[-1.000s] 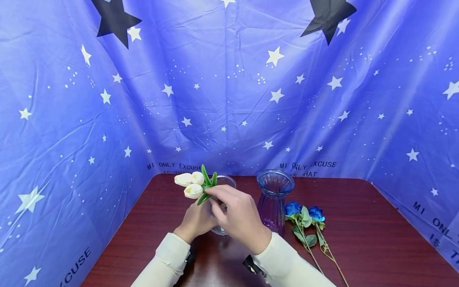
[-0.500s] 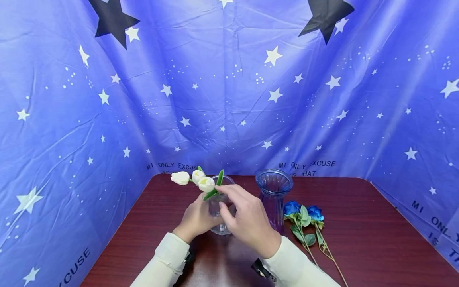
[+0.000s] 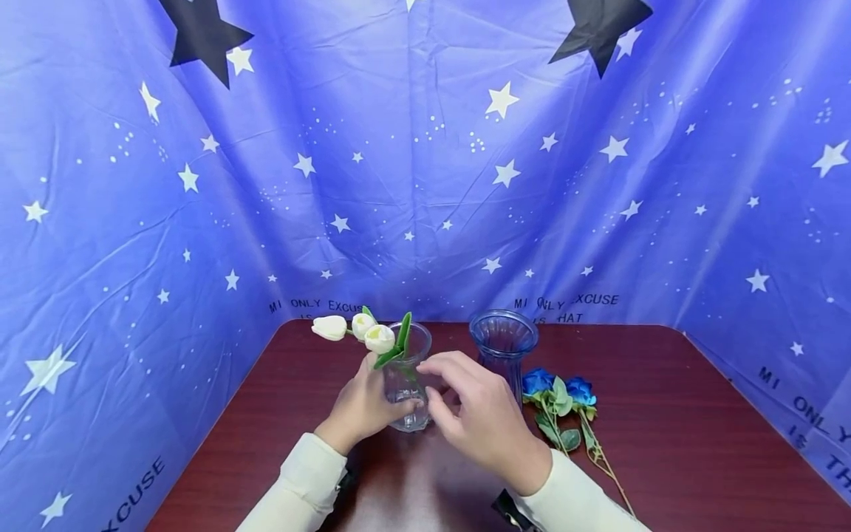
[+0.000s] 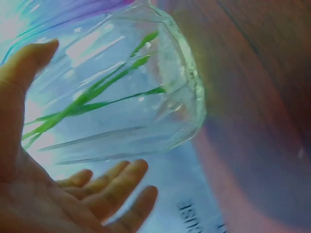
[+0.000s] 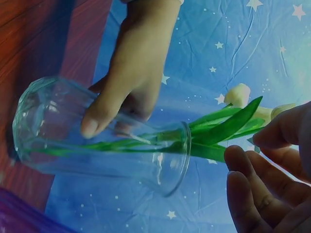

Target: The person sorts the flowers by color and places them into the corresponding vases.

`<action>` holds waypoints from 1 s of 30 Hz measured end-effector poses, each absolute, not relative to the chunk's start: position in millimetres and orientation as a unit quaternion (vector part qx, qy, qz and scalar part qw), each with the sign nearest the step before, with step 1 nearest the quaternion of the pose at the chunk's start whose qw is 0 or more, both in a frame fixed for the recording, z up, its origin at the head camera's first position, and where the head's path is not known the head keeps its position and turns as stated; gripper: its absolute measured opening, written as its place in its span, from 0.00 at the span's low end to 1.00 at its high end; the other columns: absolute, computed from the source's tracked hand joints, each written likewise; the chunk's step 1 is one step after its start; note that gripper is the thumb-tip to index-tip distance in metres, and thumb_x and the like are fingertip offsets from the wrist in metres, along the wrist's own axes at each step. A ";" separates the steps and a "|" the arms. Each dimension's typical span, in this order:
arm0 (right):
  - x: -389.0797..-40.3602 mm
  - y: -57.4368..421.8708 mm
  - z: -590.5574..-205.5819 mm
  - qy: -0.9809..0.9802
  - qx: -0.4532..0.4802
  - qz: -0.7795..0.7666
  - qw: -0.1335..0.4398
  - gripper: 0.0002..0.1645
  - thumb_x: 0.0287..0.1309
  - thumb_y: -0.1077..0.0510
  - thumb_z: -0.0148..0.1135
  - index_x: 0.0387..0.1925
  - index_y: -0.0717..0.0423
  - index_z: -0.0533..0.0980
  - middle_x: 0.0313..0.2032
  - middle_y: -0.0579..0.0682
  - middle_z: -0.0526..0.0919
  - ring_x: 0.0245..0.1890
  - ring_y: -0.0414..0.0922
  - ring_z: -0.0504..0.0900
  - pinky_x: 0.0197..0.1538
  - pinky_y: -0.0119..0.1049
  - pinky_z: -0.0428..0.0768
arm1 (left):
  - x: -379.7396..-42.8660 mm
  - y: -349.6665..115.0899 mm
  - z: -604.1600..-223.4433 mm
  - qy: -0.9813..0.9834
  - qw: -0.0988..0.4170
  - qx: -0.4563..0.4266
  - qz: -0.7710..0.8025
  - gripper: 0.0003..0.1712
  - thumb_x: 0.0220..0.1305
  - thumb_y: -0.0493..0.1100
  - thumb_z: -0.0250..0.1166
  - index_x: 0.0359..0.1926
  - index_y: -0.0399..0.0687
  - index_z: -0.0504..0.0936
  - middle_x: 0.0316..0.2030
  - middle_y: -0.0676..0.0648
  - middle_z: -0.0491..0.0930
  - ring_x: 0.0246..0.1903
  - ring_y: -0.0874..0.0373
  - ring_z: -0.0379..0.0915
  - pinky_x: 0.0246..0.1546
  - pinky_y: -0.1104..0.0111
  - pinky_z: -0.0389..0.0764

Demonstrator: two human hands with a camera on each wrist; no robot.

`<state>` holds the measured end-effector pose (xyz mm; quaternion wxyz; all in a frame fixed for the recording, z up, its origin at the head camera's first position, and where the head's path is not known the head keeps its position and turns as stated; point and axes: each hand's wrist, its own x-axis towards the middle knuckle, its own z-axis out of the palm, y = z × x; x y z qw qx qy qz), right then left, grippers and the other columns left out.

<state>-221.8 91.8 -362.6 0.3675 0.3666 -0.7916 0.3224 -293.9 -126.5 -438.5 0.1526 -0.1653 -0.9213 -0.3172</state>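
A clear glass vase point(image 3: 411, 423) stands upright on the table. My left hand point(image 3: 357, 406) holds it from the left side, thumb across the front and fingers behind. White tulips point(image 3: 380, 339) with green leaves lean left out of its mouth. Their green stems point(image 4: 82, 100) cross inside the glass in the left wrist view. My right hand point(image 3: 488, 421) is just right of the vase, fingers loosely bent and holding nothing. In the right wrist view, its fingertips are close to the leaves point(image 5: 226, 124) above the rim.
A blue glass vase point(image 3: 503, 334) stands right of the clear one, partly behind my right hand. Two blue flowers point(image 3: 538, 381) with long stems lie on the dark red table point(image 3: 665, 414) to its right. A blue starry cloth point(image 3: 412, 185) surrounds the table's back and sides.
The right hand has let go of the tulips and drawn back right and down. The tulips have turned and spread, leaning left from the vase. The left hand stays at the vase.
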 end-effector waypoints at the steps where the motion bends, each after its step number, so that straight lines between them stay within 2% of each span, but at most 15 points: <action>1: -221.1 94.1 -362.1 -0.793 0.368 0.320 0.367 0.16 0.58 0.65 0.65 0.48 0.49 0.83 0.46 0.40 0.85 0.32 0.31 0.80 0.36 0.20 0.78 | -292.4 -127.4 -436.0 -0.926 0.162 -0.161 -0.300 0.54 0.42 0.61 0.84 0.66 0.46 0.69 0.54 0.42 0.78 0.47 0.49 0.82 0.45 0.55 0.83; 5: -217.8 103.6 -360.7 -0.795 0.372 0.306 0.367 0.16 0.57 0.65 0.66 0.46 0.47 0.83 0.46 0.39 0.84 0.32 0.31 0.80 0.36 0.20 0.77 | -281.6 -134.6 -418.2 -0.950 0.165 -0.128 -0.232 0.51 0.36 0.63 0.86 0.54 0.39 0.73 0.41 0.44 0.78 0.36 0.52 0.80 0.34 0.58 0.81; 7: -216.1 109.1 -358.7 -0.794 0.374 0.301 0.372 0.16 0.56 0.65 0.66 0.46 0.47 0.83 0.46 0.39 0.85 0.34 0.31 0.81 0.37 0.22 0.78 | -273.4 -137.8 -405.6 -0.966 0.137 -0.112 -0.187 0.48 0.35 0.64 0.84 0.49 0.38 0.74 0.35 0.45 0.77 0.32 0.53 0.78 0.31 0.57 0.81; 9: -214.7 114.8 -355.3 -0.791 0.376 0.298 0.380 0.16 0.56 0.65 0.67 0.45 0.47 0.83 0.45 0.40 0.85 0.37 0.33 0.82 0.40 0.24 0.78 | -263.5 -139.2 -393.0 -0.980 0.094 -0.101 -0.143 0.48 0.35 0.67 0.82 0.48 0.37 0.77 0.33 0.47 0.79 0.31 0.53 0.79 0.30 0.55 0.81; 13: -212.2 125.8 -348.0 -0.778 0.377 0.307 0.398 0.17 0.55 0.66 0.67 0.44 0.46 0.84 0.45 0.41 0.86 0.43 0.36 0.84 0.47 0.26 0.79 | -242.6 -136.4 -375.2 -0.988 0.027 -0.121 -0.092 0.40 0.37 0.73 0.78 0.41 0.47 0.84 0.28 0.52 0.83 0.32 0.54 0.82 0.31 0.49 0.81; 17: -211.2 136.5 -339.4 -0.766 0.372 0.316 0.419 0.17 0.53 0.67 0.68 0.43 0.47 0.84 0.43 0.42 0.87 0.42 0.37 0.85 0.47 0.25 0.79 | -229.4 -127.1 -367.2 -0.978 0.036 -0.183 -0.095 0.30 0.41 0.73 0.77 0.29 0.56 0.82 0.24 0.56 0.81 0.28 0.54 0.80 0.27 0.51 0.79; 20: -210.6 143.9 -334.5 -0.763 0.363 0.318 0.430 0.16 0.52 0.67 0.68 0.42 0.48 0.84 0.42 0.41 0.87 0.37 0.35 0.83 0.42 0.23 0.78 | -224.6 -119.1 -365.7 -0.965 0.060 -0.232 -0.101 0.29 0.44 0.74 0.76 0.32 0.59 0.82 0.26 0.58 0.82 0.28 0.56 0.81 0.26 0.55 0.78; 24: -209.6 153.8 -329.8 -0.762 0.345 0.328 0.439 0.16 0.50 0.68 0.69 0.41 0.49 0.85 0.40 0.41 0.87 0.35 0.35 0.81 0.41 0.23 0.77 | -224.3 -110.5 -366.0 -0.949 0.078 -0.278 -0.127 0.27 0.47 0.72 0.76 0.36 0.62 0.78 0.29 0.61 0.80 0.28 0.63 0.77 0.26 0.62 0.76; 27: -209.2 162.7 -327.5 -0.767 0.325 0.332 0.443 0.16 0.50 0.69 0.69 0.40 0.49 0.85 0.39 0.41 0.88 0.35 0.35 0.82 0.41 0.25 0.77 | -226.9 -103.9 -366.7 -0.939 0.086 -0.294 -0.158 0.25 0.50 0.68 0.76 0.37 0.61 0.77 0.28 0.62 0.77 0.26 0.69 0.71 0.25 0.67 0.73; 30: -210.5 173.7 -325.2 -0.784 0.298 0.333 0.431 0.16 0.51 0.69 0.69 0.40 0.47 0.86 0.39 0.39 0.87 0.32 0.33 0.80 0.36 0.25 0.78 | -231.0 -94.2 -367.5 -0.929 0.087 -0.305 -0.190 0.24 0.54 0.63 0.76 0.39 0.56 0.78 0.28 0.62 0.77 0.26 0.72 0.69 0.27 0.71 0.74</action>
